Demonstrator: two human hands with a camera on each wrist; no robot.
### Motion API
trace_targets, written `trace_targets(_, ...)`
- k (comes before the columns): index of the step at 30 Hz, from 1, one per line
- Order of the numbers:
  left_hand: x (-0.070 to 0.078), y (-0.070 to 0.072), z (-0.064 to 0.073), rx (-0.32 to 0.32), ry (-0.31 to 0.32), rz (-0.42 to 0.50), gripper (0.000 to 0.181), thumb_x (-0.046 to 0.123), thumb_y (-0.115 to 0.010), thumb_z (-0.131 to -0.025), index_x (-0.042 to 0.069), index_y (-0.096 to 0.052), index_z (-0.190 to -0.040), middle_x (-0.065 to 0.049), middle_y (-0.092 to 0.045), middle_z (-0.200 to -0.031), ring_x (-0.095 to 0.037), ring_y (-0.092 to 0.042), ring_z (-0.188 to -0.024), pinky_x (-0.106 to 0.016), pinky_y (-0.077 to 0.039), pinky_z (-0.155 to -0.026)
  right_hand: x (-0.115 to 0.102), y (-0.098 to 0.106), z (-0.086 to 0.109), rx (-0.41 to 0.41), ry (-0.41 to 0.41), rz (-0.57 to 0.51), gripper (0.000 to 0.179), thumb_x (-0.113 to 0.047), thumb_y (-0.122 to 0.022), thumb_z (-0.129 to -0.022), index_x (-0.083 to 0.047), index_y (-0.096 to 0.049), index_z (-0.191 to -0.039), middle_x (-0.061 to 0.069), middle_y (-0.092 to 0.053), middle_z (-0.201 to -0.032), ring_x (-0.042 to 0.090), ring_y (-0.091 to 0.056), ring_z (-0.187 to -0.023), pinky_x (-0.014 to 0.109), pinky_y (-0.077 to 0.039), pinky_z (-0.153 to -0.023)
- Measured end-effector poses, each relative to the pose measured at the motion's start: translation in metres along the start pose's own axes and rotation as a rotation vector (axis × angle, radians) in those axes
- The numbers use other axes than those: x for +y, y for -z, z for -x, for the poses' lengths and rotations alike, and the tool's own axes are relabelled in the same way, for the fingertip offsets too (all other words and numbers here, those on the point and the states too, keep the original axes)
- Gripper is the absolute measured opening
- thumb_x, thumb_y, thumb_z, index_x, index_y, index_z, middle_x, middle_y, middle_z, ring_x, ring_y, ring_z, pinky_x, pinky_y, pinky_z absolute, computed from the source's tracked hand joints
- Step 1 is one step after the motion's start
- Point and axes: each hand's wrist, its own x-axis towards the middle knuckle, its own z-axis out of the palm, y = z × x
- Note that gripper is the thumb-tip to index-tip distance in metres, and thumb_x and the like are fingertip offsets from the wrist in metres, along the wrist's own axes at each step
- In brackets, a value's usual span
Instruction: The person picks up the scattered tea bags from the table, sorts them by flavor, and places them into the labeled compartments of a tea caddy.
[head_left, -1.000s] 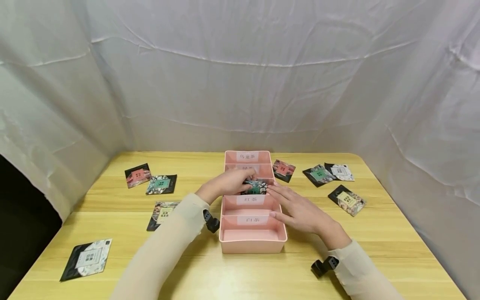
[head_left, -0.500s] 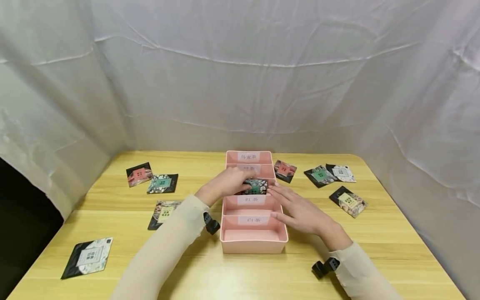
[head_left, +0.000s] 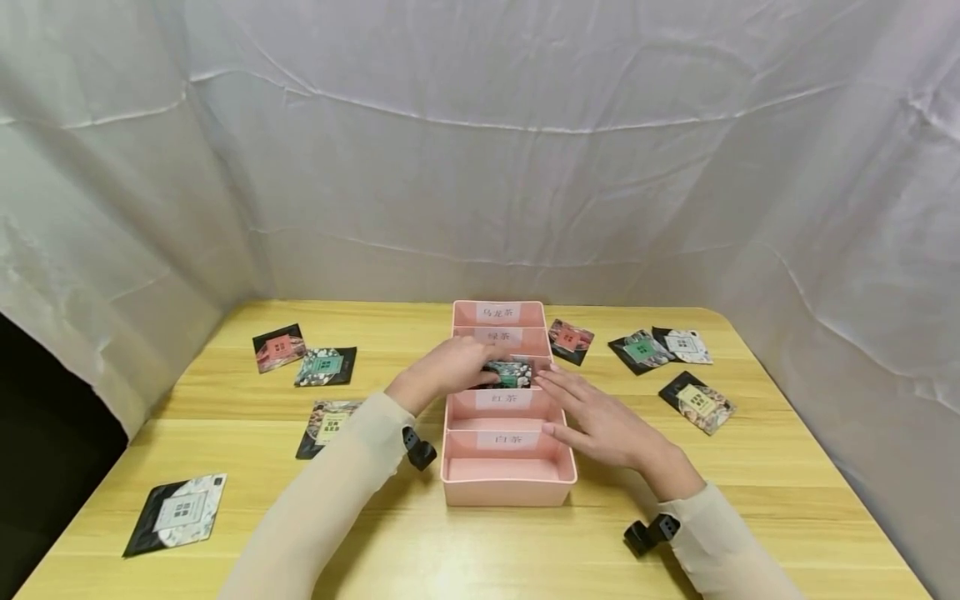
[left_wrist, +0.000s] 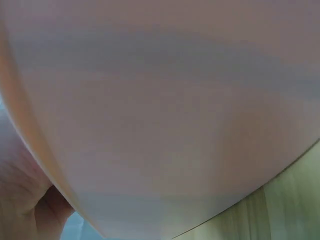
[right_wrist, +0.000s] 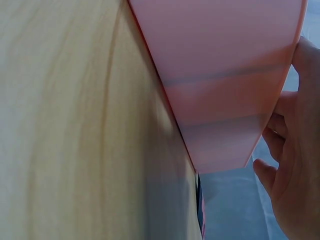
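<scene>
left hand [head_left: 448, 367]: thumb and fingers appear to pinch a green-panelled tea sachet [head_left: 516, 375] whose wording is too small to read.
right hand [head_left: 596, 417]: fingers extended, gripping nothing, tips at the right rim of the pink divided box [head_left: 510, 493].
sachet's place: third compartment from the near end, partly covered by the left hand.
third compartment's label: hidden; if it does not match the sachet, misfiling is the likely error.
sachet edge: may catch on a divider and crease if pressed down aslant.
box: might slide on the wooden table [head_left: 420, 558] if one hand pushes harder.
left sleeve [head_left: 378, 433]: overlaps the yellow-panelled sachet [head_left: 330, 422] in the head view; a low withdrawal could drag it.
</scene>
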Motion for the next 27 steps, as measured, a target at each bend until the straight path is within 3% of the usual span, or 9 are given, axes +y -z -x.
trace_targets(5,0.001,0.002,0.004,0.036,-0.023,-0.044,0.038,0.028,-0.07,-0.092,0.015,-0.066,-0.127,-0.005,-0.064,-0.126,-0.021,-0.061,-0.112,-0.036,-0.049,-0.098,-0.001,0.0,-0.001,-0.002,-0.003,-0.004,0.068,-0.048,-0.049,-0.1,-0.014,-0.029,-0.155,0.005,-0.023,-0.161,0.026,-0.019,-0.147,0.051,-0.027,-0.114)
trace_targets(15,-0.012,0.005,0.016,0.198,-0.078,0.012,0.035,0.023,-0.074,-0.089,0.012,-0.069,-0.122,-0.006,-0.063,-0.124,-0.023,-0.057,-0.117,-0.038,-0.042,-0.105,0.001,-0.001,-0.001,-0.006,-0.016,-0.014,0.068,-0.049,-0.048,-0.1,-0.015,-0.028,-0.156,0.005,-0.023,-0.161,0.027,-0.019,-0.147,0.052,-0.028,-0.113)
trace_targets(21,-0.017,0.007,0.027,0.246,-0.051,0.094,0.033,0.023,-0.075,-0.089,0.01,-0.07,-0.118,-0.007,-0.064,-0.121,-0.024,-0.058,-0.114,-0.04,-0.044,-0.104,0.001,-0.001,0.0,0.001,-0.008,-0.002,0.068,-0.049,-0.049,-0.1,-0.016,-0.028,-0.156,0.005,-0.023,-0.161,0.026,-0.019,-0.147,0.052,-0.028,-0.113)
trace_targets(27,-0.022,0.007,0.041,0.247,0.025,0.166,0.035,0.027,-0.073,-0.09,0.01,-0.069,-0.12,-0.008,-0.064,-0.122,-0.025,-0.056,-0.118,-0.042,-0.041,-0.106,0.002,-0.002,0.0,-0.001,-0.003,0.002,0.068,-0.048,-0.049,-0.1,-0.015,-0.028,-0.156,0.005,-0.023,-0.161,0.026,-0.019,-0.147,0.051,-0.027,-0.114)
